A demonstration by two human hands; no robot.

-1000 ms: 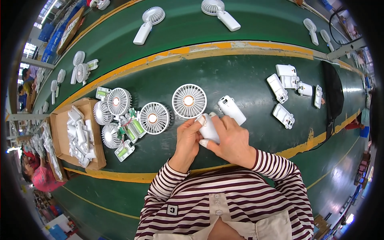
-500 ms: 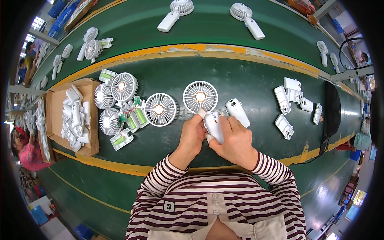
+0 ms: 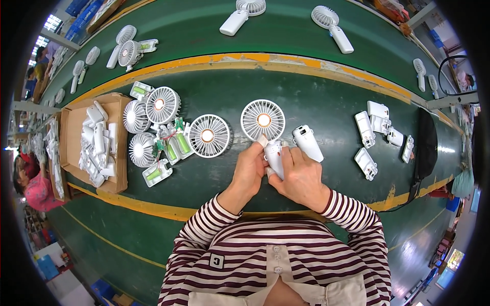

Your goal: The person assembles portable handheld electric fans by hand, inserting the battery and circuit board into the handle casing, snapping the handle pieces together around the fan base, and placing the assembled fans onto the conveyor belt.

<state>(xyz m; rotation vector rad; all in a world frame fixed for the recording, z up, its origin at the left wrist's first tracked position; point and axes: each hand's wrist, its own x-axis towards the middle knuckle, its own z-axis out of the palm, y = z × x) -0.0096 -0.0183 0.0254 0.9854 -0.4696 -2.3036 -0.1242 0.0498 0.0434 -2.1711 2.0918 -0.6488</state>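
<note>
My left hand [image 3: 249,168] and my right hand [image 3: 300,176] together grip a white fan handle [image 3: 274,156] just above the green table [image 3: 316,97]. The handle joins a round white fan head [image 3: 263,119] lying flat in front of my fingers. A second white handle piece [image 3: 308,143] lies right beside my right hand. Left of my hands rests another white fan head [image 3: 208,135] with an orange centre.
Several fan heads with green battery parts [image 3: 153,127] crowd the left. A cardboard box [image 3: 71,117] of white handle shells sits further left. White handle shells [image 3: 375,135] lie at the right beside a black bag [image 3: 426,145]. Finished fans [image 3: 332,23] ride the far conveyor belt.
My head view has shifted, so everything sits lower and more central. My hands keep hold of the white handle, now pressed closer to the fan head.
</note>
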